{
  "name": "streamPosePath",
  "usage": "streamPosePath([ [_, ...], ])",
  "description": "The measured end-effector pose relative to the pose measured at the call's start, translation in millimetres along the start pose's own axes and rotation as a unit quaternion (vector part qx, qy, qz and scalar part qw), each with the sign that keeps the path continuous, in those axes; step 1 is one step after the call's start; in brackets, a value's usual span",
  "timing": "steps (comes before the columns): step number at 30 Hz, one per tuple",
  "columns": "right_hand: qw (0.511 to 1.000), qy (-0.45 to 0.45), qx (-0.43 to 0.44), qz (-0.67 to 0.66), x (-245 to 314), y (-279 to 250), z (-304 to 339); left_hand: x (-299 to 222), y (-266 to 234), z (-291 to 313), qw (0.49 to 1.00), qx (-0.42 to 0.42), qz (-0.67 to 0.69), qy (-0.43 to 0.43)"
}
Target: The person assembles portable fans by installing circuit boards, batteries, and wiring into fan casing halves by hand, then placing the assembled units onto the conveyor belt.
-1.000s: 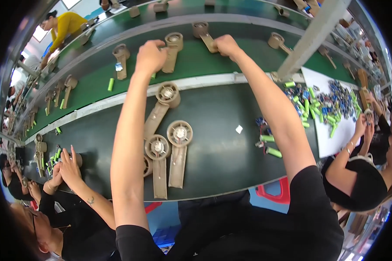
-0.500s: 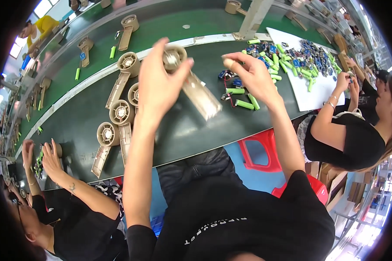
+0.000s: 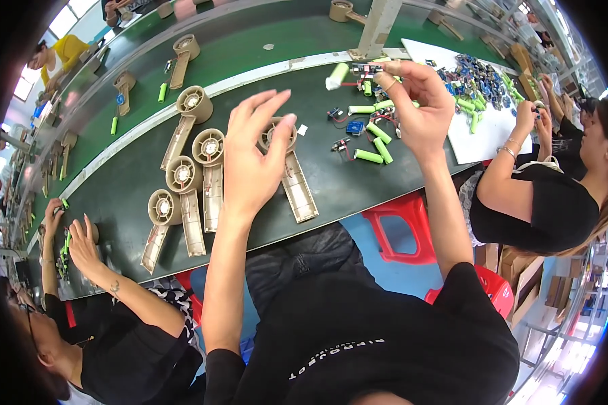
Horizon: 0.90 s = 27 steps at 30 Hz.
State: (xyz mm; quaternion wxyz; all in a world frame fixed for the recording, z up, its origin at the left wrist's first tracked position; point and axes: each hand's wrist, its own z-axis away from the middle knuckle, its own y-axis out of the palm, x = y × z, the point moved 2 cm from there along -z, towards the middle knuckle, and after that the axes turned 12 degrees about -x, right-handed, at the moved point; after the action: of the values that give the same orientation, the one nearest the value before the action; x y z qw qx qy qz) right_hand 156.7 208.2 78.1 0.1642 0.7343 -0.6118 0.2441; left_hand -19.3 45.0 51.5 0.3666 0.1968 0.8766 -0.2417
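Circuit board (image 3: 367, 69): above the counter (image 3: 344, 185), right of the nearest fan housing (image 3: 298, 187) and farther back. Right hand (image 3: 422, 111) pinches it, thumb against fingertips. Green cell (image 3: 340, 73) beside it, seemingly hung on a red wire (image 3: 349, 84); a tug could strain the joint. Left hand (image 3: 255, 162) spread over the housing's round end, contact unclear; a bump might skid it. Right of the housing, wired cells (image 3: 378, 133) could snag a low sweep. Left, four clustered housings (image 3: 211, 192) could knock together.
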Motion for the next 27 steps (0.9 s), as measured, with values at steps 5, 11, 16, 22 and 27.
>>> streamPosePath([
  [5, 0.935, 0.26, -0.004, -0.243, 26, 29, 23, -24, -4, -8, 0.987, 0.004, 0.163, -0.01],
  [11, 0.769, 0.487, 0.114, -0.399, 46, 58, 63, -29, -16, 7, 0.989, 0.019, 0.142, 0.041],
  [16, 0.834, 0.446, 0.155, -0.284, 40, 55, 68, -23, -36, 21, 0.973, -0.032, 0.202, -0.11],
  [22, 0.869, 0.444, 0.181, -0.125, 13, 31, 78, -24, -34, 32, 0.991, 0.085, -0.044, -0.09],
  [27, 0.877, 0.42, 0.21, -0.1, 12, 33, 90, -12, -8, 53, 0.968, 0.154, -0.197, 0.008],
])
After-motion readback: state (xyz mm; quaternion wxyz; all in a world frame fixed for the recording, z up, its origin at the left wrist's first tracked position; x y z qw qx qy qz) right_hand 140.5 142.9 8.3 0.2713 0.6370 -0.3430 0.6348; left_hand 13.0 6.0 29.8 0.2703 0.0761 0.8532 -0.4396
